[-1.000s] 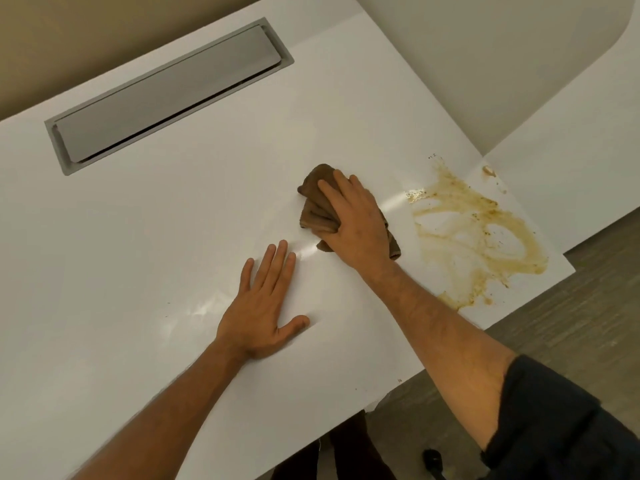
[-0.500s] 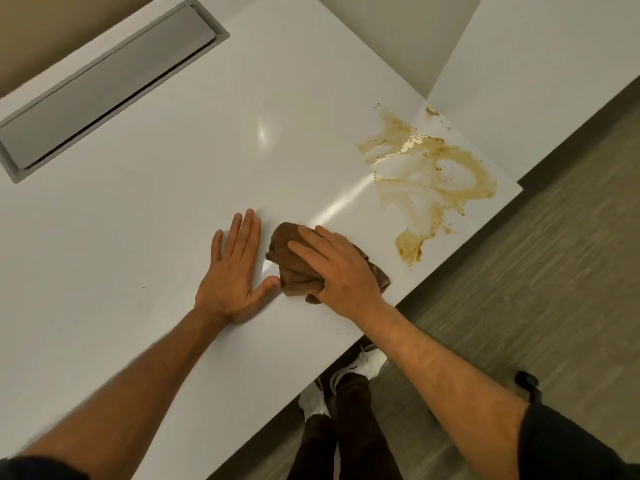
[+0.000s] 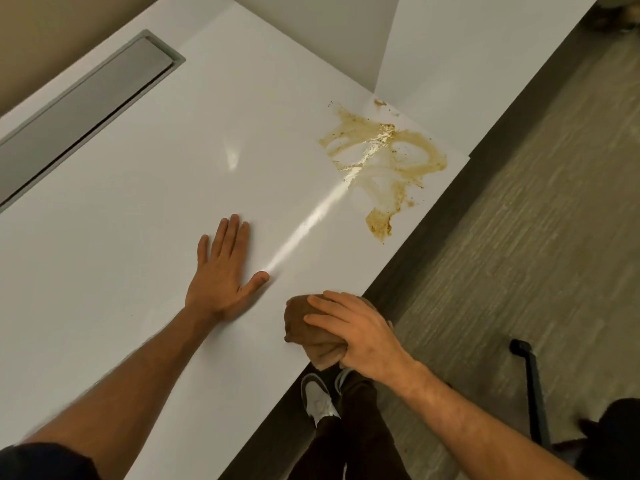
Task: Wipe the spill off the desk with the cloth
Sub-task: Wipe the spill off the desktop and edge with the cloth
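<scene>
Smooth glossy white desk (image 3: pixel 138 237) with bright reflected streaks, wet shiny brown spill (image 3: pixel 381 157) with gritty specks, soft matt brown cloth (image 3: pixel 298 323), matt grey metal-looking hatch (image 3: pixel 79 112), wood-grain floor (image 3: pixel 519 237)

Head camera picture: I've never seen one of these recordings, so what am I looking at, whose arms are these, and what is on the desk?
There is no machine here. A person wears a wide-angle camera on the head, looking forward and down, so the arms reaching in from the bottom are their own.

The left hand lies flat and open on the white desk, holding nothing. The right hand has its grip closed on a bunched brown cloth at the desk's near edge.

A brownish spill sits toward the far right corner, apart from the cloth and not yet wiped. A grey hatch is set into the desk at the upper left. Below the edge you see the person's legs, a shoe and the floor.
</scene>
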Available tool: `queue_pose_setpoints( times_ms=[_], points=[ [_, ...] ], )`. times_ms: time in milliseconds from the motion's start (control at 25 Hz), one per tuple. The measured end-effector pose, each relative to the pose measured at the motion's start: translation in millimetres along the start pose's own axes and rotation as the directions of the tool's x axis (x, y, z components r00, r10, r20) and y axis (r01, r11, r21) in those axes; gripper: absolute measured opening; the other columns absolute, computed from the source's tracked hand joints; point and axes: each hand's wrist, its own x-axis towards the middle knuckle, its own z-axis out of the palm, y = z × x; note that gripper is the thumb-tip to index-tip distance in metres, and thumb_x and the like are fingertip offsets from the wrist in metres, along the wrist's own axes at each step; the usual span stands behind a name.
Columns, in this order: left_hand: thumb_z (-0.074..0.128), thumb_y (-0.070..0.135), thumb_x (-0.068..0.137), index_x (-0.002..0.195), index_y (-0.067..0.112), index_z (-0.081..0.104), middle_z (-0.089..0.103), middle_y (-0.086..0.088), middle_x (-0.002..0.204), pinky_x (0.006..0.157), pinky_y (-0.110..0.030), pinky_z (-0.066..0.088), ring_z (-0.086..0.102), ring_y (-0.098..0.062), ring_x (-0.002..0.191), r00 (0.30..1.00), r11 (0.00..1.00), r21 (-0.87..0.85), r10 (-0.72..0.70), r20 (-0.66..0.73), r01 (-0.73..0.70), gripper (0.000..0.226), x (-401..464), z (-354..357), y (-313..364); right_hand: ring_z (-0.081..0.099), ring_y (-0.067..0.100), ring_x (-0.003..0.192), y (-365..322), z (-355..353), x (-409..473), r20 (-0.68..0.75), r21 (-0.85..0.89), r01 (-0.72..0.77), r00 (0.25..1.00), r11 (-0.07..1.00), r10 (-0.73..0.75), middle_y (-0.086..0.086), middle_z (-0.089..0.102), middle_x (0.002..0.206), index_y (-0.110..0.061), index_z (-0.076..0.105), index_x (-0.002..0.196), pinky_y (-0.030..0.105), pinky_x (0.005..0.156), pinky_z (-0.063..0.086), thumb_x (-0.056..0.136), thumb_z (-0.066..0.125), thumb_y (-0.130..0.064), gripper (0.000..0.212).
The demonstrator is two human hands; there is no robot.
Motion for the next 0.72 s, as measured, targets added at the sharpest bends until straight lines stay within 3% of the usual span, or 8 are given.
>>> queue_pose_setpoints(
  times_ms=[80,200,320,400,480,560,640,720],
  points=[
    [0.017,0.078,0.098,0.168,0.023,-0.009,-0.017,0.000,0.176,0.130,-0.053,-0.007,-0.016,-0.019,0.162,1.000,1.000,0.013,0.007,0.018,-0.008,0.093,1,0,0,0.056,0.022,0.135,-5,-7,-4,-0.015,0.037,-0.075,0.997,0.996,0.076,0.000,0.060,0.146,-0.026,0.060,0.137,0.051,0.105,0.052,0.076,0.084,-0.018,0.065],
    [0.013,0.080,0.097,0.168,0.022,-0.009,-0.019,-0.003,0.176,0.130,-0.051,-0.010,-0.017,-0.020,0.162,1.000,0.999,0.034,0.010,0.029,-0.011,0.095,0,-1,2,0.062,0.013,0.126,-17,-29,1,-0.111,0.282,-0.278,0.941,0.918,0.319,-0.007,0.063,0.139,-0.024,0.063,0.137,0.042,0.101,0.056,0.079,0.078,-0.030,0.060],
    [0.015,0.077,0.098,0.167,0.023,-0.012,-0.021,-0.001,0.175,0.128,-0.041,-0.017,-0.014,-0.019,0.163,0.995,0.995,-0.015,0.101,0.011,-0.100,0.092,-3,-5,7,0.068,0.001,0.108,-18,-57,13,-0.211,0.467,-0.413,0.807,0.782,0.552,-0.021,0.068,0.119,-0.031,0.063,0.134,0.025,0.090,0.060,0.079,0.078,-0.019,0.059],
    [0.021,0.074,0.100,0.167,0.023,-0.012,-0.019,0.001,0.176,0.128,-0.037,-0.017,-0.011,-0.017,0.163,0.990,0.989,-0.047,0.142,-0.026,-0.143,0.091,-4,-10,13,0.073,0.001,0.089,-14,-73,22,-0.266,0.583,-0.438,0.693,0.684,0.670,-0.018,0.073,0.103,-0.038,0.066,0.125,0.016,0.075,0.060,0.083,0.078,-0.007,0.054],
    [0.027,0.070,0.100,0.168,0.024,-0.008,-0.016,0.002,0.176,0.128,-0.037,-0.016,-0.010,-0.015,0.163,0.988,0.986,-0.087,0.138,-0.068,-0.144,0.089,4,-15,23,0.076,0.009,0.074,-13,-84,36,-0.308,0.650,-0.426,0.609,0.629,0.731,-0.012,0.074,0.096,-0.038,0.067,0.122,0.022,0.068,0.062,0.088,0.076,-0.007,0.047],
    [0.028,0.068,0.100,0.168,0.024,-0.006,-0.014,0.003,0.177,0.128,-0.040,-0.016,-0.012,-0.014,0.163,0.989,0.985,-0.107,0.133,-0.064,-0.139,0.087,20,-23,29,0.076,0.012,0.083,-13,-86,51,-0.359,0.653,-0.440,0.538,0.617,0.763,-0.007,0.074,0.101,-0.031,0.066,0.128,0.033,0.079,0.065,0.090,0.074,-0.008,0.045],
    [0.024,0.069,0.100,0.169,0.023,-0.005,-0.014,0.003,0.176,0.129,-0.044,-0.015,-0.015,-0.013,0.162,0.989,0.986,-0.081,0.143,-0.031,-0.145,0.088,38,-25,35,0.071,0.012,0.106,-10,-84,62,-0.408,0.655,-0.458,0.455,0.601,0.792,-0.005,0.071,0.116,-0.025,0.065,0.133,0.040,0.097,0.059,0.090,0.073,-0.006,0.048],
    [0.020,0.072,0.098,0.168,0.021,-0.007,-0.017,0.003,0.176,0.130,-0.047,-0.013,-0.019,-0.012,0.161,0.993,0.991,-0.069,0.115,0.022,-0.114,0.091,52,-19,40,0.065,0.011,0.118,-1,-82,65,-0.446,0.667,-0.457,0.386,0.588,0.807,-0.005,0.069,0.125,-0.024,0.064,0.136,0.045,0.103,0.055,0.091,0.072,-0.006,0.050]
  ],
)
